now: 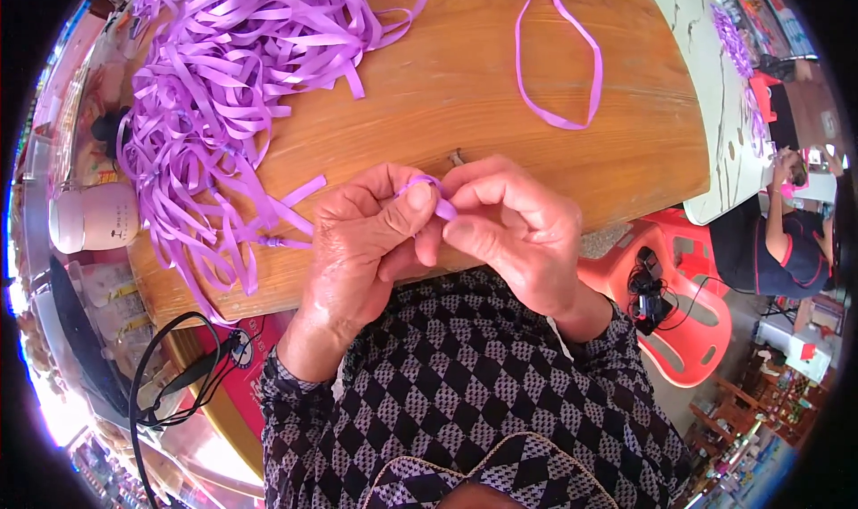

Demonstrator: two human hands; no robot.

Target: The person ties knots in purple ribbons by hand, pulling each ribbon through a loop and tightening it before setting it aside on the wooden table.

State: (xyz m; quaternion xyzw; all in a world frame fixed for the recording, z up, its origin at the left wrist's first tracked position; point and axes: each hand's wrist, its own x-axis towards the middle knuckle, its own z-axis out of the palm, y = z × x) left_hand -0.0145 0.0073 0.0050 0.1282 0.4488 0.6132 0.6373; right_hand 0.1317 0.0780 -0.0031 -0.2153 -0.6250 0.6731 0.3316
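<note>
My left hand (362, 236) pinches a short loop of purple ribbon (444, 208) between thumb and fingers, just over the near edge of the table. From the other side, my right hand (527, 232) closes on the same ribbon, its fingers curled and the thumb beside the loop. Part of the ribbon is hidden by my fingers. Behind my right fingertips, a small metal piece (457, 157) shows at the tabletop; its kind is unclear. A large tangled heap of purple ribbons (241, 71) covers the far left, with loose ends reaching toward my left wrist.
On the wooden table (643, 125), a single ribbon loop (597, 80) lies at the far right. A pale cup-like container (94, 217) stands left of the heap. Black cables (165, 393) hang at lower left. An orange-red plastic stool (693, 330) bears black cords; another person (778, 250) sits beyond.
</note>
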